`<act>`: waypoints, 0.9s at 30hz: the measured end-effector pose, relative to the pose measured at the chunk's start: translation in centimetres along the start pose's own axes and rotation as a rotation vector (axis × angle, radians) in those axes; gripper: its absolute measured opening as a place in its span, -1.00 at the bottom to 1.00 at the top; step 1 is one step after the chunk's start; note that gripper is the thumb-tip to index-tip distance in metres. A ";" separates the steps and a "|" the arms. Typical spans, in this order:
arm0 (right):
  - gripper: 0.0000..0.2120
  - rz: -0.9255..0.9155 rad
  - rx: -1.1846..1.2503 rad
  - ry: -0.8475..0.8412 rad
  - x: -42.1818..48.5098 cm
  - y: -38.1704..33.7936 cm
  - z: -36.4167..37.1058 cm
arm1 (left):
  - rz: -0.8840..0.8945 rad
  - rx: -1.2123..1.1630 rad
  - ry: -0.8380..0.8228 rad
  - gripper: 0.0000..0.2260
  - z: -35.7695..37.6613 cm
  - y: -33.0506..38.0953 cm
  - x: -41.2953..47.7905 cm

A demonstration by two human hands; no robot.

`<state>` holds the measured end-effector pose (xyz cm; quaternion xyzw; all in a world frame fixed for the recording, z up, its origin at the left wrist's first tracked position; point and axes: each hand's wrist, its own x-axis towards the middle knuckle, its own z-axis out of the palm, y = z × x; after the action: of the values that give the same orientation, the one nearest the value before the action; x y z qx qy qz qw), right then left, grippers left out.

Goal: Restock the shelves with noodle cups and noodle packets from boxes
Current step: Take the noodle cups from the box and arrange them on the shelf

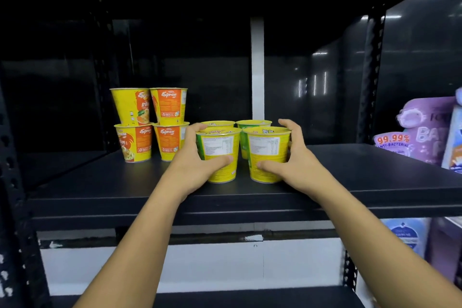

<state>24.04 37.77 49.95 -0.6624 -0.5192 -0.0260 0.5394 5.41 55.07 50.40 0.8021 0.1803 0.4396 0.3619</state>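
Bare shelf (pixel 350 170) R of cups (pixel 265 149)

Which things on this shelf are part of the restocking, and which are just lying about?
Job: left hand gripping left yellow cup; right hand gripping right yellow cup; rear cups; stacked orange cups; shelf.
Lying about: purple packs; white post.

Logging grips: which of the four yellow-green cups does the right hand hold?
The front right cup, gripped by the right hand. The front left cup is in the left hand; the rear cups stand behind both.
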 end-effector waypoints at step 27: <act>-0.29 -0.046 0.108 0.167 15.3 -1.4 0.3 | 0.145 0.177 0.184 -0.34 -1.0 2.6 14.5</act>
<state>29.92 47.89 59.82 -0.6156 -0.4880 -0.0655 0.6152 12.47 62.59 61.03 0.7980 0.1926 0.5187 0.2391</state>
